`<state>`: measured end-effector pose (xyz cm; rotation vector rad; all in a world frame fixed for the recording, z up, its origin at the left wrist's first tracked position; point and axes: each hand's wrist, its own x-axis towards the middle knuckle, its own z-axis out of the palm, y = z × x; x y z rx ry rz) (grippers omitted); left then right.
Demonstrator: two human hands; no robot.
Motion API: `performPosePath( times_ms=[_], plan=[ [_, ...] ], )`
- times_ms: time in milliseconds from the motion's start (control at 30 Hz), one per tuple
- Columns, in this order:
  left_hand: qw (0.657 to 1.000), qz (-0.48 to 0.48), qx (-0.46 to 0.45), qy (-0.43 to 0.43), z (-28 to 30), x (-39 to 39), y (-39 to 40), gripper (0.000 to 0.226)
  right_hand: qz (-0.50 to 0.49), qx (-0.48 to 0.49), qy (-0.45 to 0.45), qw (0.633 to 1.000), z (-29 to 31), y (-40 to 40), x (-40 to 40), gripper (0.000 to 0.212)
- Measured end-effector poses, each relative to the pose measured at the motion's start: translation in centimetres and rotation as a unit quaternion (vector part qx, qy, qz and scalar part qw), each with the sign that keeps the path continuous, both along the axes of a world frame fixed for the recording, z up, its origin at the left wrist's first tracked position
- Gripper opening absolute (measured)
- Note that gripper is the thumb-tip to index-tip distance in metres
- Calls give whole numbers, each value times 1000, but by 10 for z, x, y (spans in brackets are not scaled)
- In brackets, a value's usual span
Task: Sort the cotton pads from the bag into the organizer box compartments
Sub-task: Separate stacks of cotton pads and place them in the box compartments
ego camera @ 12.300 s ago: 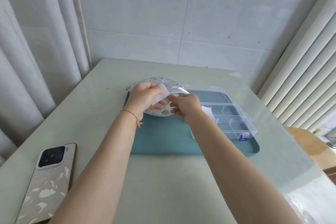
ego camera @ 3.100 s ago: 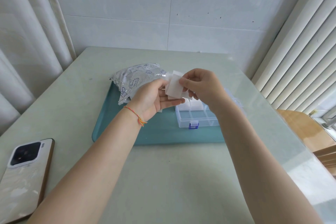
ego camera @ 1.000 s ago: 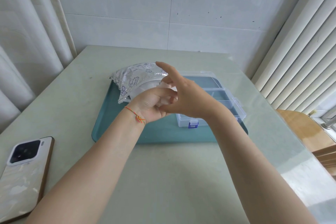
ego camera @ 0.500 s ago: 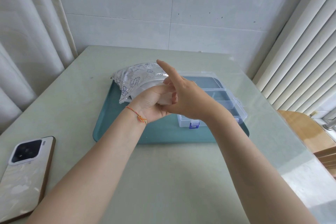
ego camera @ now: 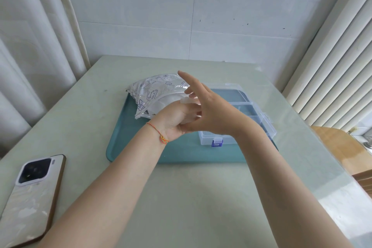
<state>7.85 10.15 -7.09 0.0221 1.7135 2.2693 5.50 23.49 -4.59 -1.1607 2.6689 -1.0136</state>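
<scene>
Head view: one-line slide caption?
Both hands, left hand and right hand, meet over the teal tray between cotton-pad bag and organizer box.

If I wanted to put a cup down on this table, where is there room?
Bare tabletop lies between the tray and the near edge, right of the phone, and behind the tray. The tray is crowded: bag, box, both hands.

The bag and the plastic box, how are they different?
The bag is soft and crinkly, with silvery film and little blue drawings; the box is hard, clear plastic with straight dividers and a blue clasp. The bag looks puffy and stuffed with white pads; the box compartments in view look empty. The bag lies at the tray's left back; the box sits on its right side. Both rest on the teal tray, partly hidden by the hands.
</scene>
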Motion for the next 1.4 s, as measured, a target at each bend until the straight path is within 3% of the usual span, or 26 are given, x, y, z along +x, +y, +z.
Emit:
performPosePath(
  times_ms=[133,233,400,533,633,767,833,900,1033,1133,1400],
  plan=[
    [990,101,-96,11,-3,-7,0,33,-57,-140,-62,987,13,19,-9,44],
    [983,81,-154,61,1,-7,8,35,-107,-210,-84,968,15,23,-15,20],
    [968,38,-192,159,15,-6,28,13,-110,-173,-87,975,0,10,-16,52],
    [966,50,-202,153,11,-6,33,20,-121,-201,-77,969,6,17,-17,50],
    [965,27,-203,163,13,-6,35,12,-118,-142,-96,978,7,23,-20,53],
    [984,54,-146,89,18,-11,35,15,-99,-156,-143,972,15,37,-20,65],
    [990,85,-107,39,19,-15,33,24,-65,-75,-94,991,18,47,-20,77],
    [990,114,-88,5,20,-19,33,20,-54,-8,-57,997,15,48,-18,90],
    [994,104,-34,-1,27,-26,40,17,-89,11,30,996,3,34,-20,78],
    [997,69,-44,5,31,-28,45,20,-109,-2,75,991,0,31,-23,64],
    [994,88,-60,-2,34,-35,54,21,-139,3,80,987,2,43,-27,64]
  ],
)
